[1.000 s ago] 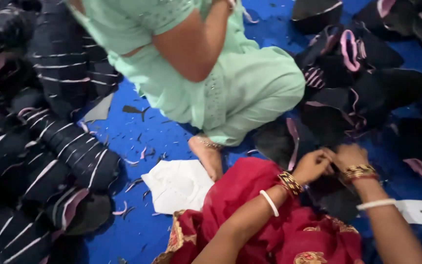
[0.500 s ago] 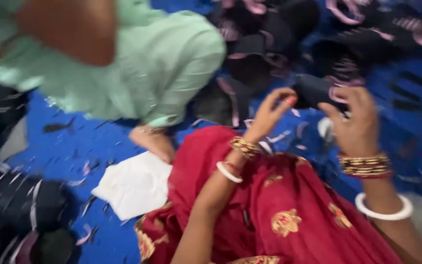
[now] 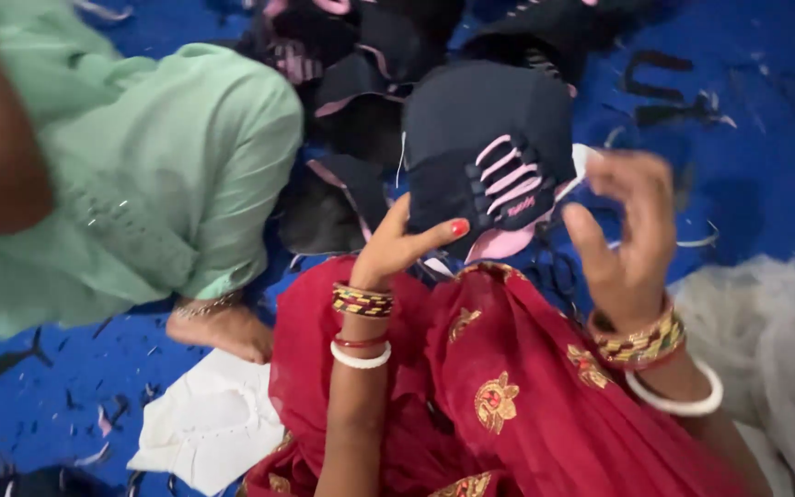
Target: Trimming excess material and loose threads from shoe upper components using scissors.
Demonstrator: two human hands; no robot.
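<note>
My left hand (image 3: 396,247) grips the lower edge of a black cap (image 3: 489,161) with pink stripes and a pink brim underside, thumb pressed on its front. My right hand (image 3: 626,235) hovers just right of the cap with fingers spread and curled; a white bit near its fingertips is too blurred to identify. Both wrists carry gold, red and white bangles. The cap is held up above my lap, which is covered in red cloth with gold motifs (image 3: 499,387).
A person in a pale green dress (image 3: 140,184) sits at the left, with a bare foot (image 3: 223,327) by my knee. More black and pink caps (image 3: 342,55) are piled behind. A white cloth (image 3: 204,423) lies on the blue floor (image 3: 747,138), and pale sheer fabric (image 3: 775,340) lies at the right.
The view has swung left and closer. The cap has been turned and raised in my left hand, its striped front now facing me. My right hand has opened and drawn away from it.
</note>
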